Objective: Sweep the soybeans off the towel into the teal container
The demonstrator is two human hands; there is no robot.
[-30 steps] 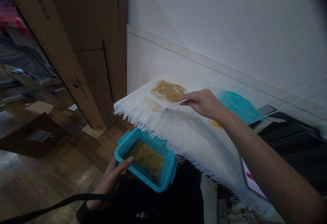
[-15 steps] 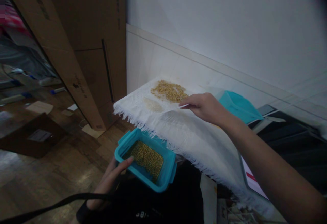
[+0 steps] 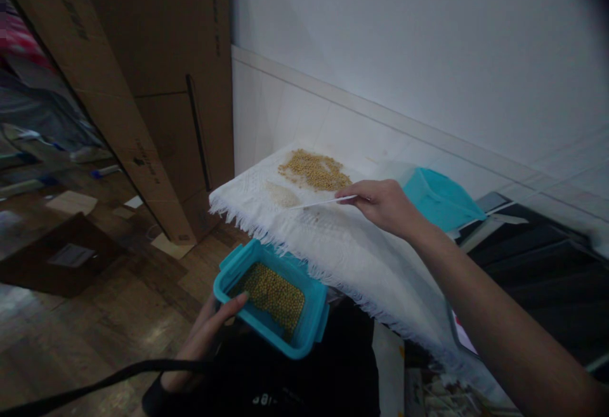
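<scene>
My left hand (image 3: 209,331) grips the near corner of a teal plastic container (image 3: 228,274) full of yellow-green beans (image 3: 273,296), held below the edge of a white fringed cloth (image 3: 342,252). My right hand (image 3: 383,204) pinches a thin white stick (image 3: 323,202) lying flat over the cloth. The stick's tip points left, beside a small pale heap of grains (image 3: 281,194). A larger pile of golden-brown beans (image 3: 314,171) lies just beyond the stick, towards the wall.
A teal lid (image 3: 440,198) rests on the cloth to the right of my right hand. Tall cardboard boxes (image 3: 143,87) lean against the wall at left over a wooden floor. A dark surface (image 3: 537,258) lies at right.
My right hand and the stick have shifted slightly down and back over the cloth. The left hand keeps the container still.
</scene>
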